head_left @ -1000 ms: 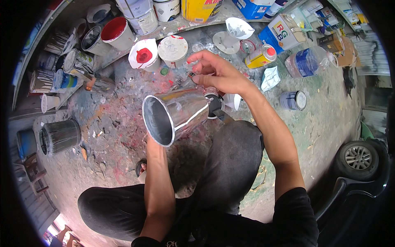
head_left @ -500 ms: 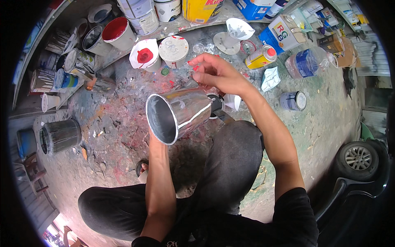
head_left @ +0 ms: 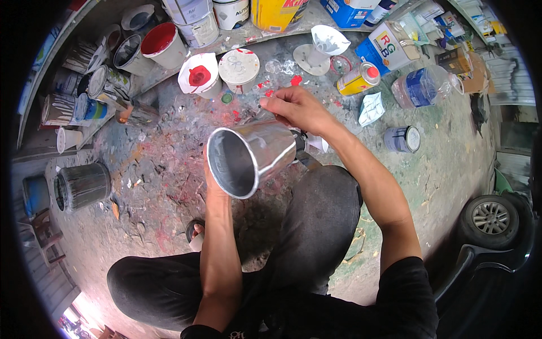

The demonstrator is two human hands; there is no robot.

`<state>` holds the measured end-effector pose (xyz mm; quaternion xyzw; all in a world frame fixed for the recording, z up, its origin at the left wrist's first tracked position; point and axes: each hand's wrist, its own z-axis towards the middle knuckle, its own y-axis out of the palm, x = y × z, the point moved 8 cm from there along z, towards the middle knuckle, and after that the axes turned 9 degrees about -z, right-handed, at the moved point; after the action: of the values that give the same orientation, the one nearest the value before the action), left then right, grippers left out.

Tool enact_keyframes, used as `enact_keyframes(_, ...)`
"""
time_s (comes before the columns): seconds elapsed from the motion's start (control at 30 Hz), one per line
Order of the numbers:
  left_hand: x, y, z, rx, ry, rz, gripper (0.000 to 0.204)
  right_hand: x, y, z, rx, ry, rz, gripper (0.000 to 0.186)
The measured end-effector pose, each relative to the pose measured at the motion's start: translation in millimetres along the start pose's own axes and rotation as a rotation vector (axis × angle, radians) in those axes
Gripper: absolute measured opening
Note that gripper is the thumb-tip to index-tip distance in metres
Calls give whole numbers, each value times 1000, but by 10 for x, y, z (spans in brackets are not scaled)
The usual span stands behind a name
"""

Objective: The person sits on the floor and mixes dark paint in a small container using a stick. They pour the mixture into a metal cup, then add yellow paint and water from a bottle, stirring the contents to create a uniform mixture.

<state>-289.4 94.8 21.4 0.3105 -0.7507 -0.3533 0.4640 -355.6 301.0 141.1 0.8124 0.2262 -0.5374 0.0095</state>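
Evidently gripped a silvery cup (head_left: pixel 275 144), streaked, grey inside, tilted above the floor (head_left: pixel 149 229) in the left hand (head_left: pixel 213 182), mostly hidden behind it. Held the right hand (head_left: pixel 299 110) narrow above; couldn't tell if pinching anything. Saw red paint (head_left: pixel 160 38) inside a pale bucket (head_left: pixel 174 53); rightward, a yellow can (head_left: pixel 354 80) and clear bottle (head_left: pixel 418 87).

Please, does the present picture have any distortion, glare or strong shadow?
Head view: fisheye bending curves the edge of the shelf at top; head view: pale glints streak the silvery cup, and glare washes out the lower left; head view: dark shadow covers floor between the legs.
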Motion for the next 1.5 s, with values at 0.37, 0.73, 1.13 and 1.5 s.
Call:
enact_keyframes(0.37,271,718,-66,-229,276,365,36,364,-27,107,89,245,133,44)
enact_keyframes(0.73,204,708,-30,-72,139,199,24,16,-39,-39,39,-53,29,41)
enact_keyframes(1.13,389,981,-133,-307,361,324,27,353,47,173,137,52,213,40)
enact_keyframes(1.5,324,666,-15,-208,309,360,32,404,3,96,105,87,338,41)
